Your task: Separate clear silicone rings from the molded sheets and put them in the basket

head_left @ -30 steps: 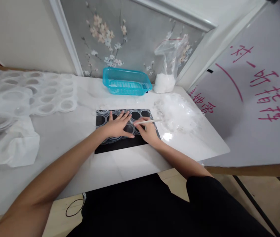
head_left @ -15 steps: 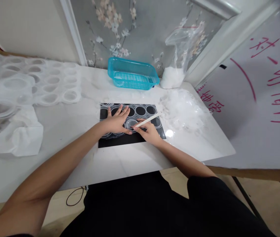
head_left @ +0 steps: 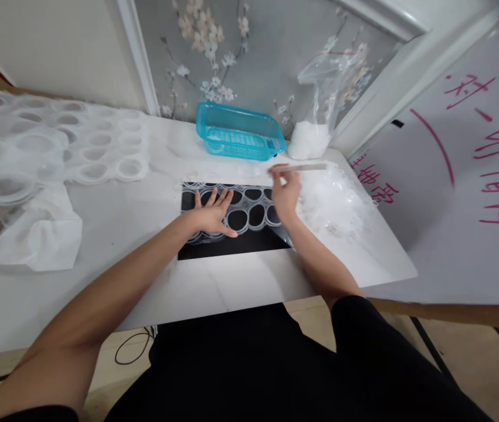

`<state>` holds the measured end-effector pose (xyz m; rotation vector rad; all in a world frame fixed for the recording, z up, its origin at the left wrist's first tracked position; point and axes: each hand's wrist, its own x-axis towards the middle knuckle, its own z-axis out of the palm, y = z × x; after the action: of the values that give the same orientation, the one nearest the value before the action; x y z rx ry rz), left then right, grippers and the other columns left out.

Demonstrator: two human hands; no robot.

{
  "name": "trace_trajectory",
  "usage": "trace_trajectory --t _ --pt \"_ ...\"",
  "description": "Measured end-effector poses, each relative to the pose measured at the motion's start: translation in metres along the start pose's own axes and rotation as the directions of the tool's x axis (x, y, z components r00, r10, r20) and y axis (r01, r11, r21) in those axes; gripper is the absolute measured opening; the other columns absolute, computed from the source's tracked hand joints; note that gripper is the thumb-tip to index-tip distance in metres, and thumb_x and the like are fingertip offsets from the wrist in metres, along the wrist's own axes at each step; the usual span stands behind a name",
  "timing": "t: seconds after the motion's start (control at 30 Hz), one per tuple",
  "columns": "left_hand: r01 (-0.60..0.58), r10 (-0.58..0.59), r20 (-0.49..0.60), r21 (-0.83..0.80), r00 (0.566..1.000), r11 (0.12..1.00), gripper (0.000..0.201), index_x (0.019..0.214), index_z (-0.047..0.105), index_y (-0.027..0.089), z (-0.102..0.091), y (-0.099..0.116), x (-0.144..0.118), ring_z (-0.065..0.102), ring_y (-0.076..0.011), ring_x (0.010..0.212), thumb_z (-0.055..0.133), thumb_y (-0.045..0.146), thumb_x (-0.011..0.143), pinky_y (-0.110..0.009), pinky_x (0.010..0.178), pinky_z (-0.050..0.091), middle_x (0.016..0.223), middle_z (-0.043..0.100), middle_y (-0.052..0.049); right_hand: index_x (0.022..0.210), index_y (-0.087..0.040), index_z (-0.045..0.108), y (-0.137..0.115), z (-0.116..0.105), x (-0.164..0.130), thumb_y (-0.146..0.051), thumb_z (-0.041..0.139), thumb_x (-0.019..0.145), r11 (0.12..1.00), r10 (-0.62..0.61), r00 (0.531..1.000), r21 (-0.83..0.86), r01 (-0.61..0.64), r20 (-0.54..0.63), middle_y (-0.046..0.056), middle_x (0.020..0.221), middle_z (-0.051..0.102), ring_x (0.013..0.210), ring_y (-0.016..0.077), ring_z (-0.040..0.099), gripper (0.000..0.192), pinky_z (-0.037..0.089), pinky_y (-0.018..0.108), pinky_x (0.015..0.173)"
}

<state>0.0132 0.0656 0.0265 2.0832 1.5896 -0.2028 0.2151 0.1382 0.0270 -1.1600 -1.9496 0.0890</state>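
Black mat (head_left: 236, 248) serves as the reference for all positions: it lies on the white table (head_left: 231, 281), long axis running left to right in front of the person. Translucent film (head_left: 247, 205) with rows of round openings rests on the mat, its long axis parallel to the mat's, with a plain black strip exposed along the mat's front edge. The left hand (head_left: 209, 218) is the nearer of the two to the film: it is in contact, palm down over the mat's left half, fingers spread wide and thumb pointing right, gripping nothing. The right hand (head_left: 285, 193) is at the mat's rear right corner; from its grip, the film's open middle rows lie to the left and toward the front. This grip is narrow: thumb and fingers are closed around a slim pale stick (head_left: 304, 167), whose long axis is nearly parallel to the mat's and whose free end extends right, beyond the mat. The fingertips are blurred, so whether they pinch anything else cannot be determined. Clear scraps (head_left: 332, 205) are piled right of the mat, the blue basket (head_left: 236, 149) is behind it, and perforated sheets (head_left: 112, 158) lie well to its left.
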Motion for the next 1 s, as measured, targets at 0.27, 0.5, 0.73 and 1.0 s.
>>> trace_trajectory --t 0.27,0.5,0.73,1.0 --pt "-0.036 0.037 -0.018 0.057 0.999 0.998 0.123 0.148 -0.015 0.017 -0.009 -0.022 -0.029 -0.022 -0.0350 0.142 0.054 0.077 0.066 -0.068 0.105 -0.012 0.155 -0.020 -0.008 0.085 -0.020 0.069 -0.052 0.007 -0.042 -0.029 0.055 0.090 0.882 -0.022 0.982 0.467 -0.069 0.187 0.003 0.093 0.070 0.093 0.0174 0.062 0.017 0.046 0.033 0.092" --pt "0.044 -0.044 -0.007 0.038 0.999 0.998 0.124 0.147 -0.018 0.015 0.007 -0.043 -0.036 -0.020 -0.0355 0.143 0.054 0.076 0.067 -0.069 0.106 -0.009 0.155 -0.019 -0.008 0.086 -0.024 0.074 -0.075 0.023 -0.082 -0.029 0.060 0.088 0.859 -0.118 0.862 0.487 -0.161 0.493 0.001 0.090 0.073 0.112 0.0220 0.059 0.014 0.043 0.038 0.100" --pt "0.064 -0.064 -0.001 0.033 0.998 0.997 0.121 0.147 -0.018 0.016 0.005 -0.037 -0.040 -0.020 -0.0350 0.142 0.056 0.072 0.070 -0.067 0.106 -0.009 0.155 -0.020 -0.009 0.085 -0.024 0.074 -0.072 0.023 -0.079 -0.027 0.060 0.088 0.872 -0.143 0.866 0.474 -0.119 0.479 0.000 0.089 0.074 0.112 0.0214 0.060 0.015 0.046 0.035 0.096" --pt "0.091 -0.093 0.030 0.046 0.995 0.995 0.121 0.147 -0.018 0.021 -0.001 -0.031 -0.038 -0.019 -0.0360 0.143 0.063 0.066 0.069 -0.071 0.105 -0.005 0.154 -0.021 -0.009 0.094 -0.027 0.070 -0.079 0.019 -0.081 -0.018 0.056 0.089 0.899 -0.422 0.795 0.089 0.429 0.436 0.001 0.092 0.072 0.123 0.0249 0.048 0.017 0.026 0.047 0.109"
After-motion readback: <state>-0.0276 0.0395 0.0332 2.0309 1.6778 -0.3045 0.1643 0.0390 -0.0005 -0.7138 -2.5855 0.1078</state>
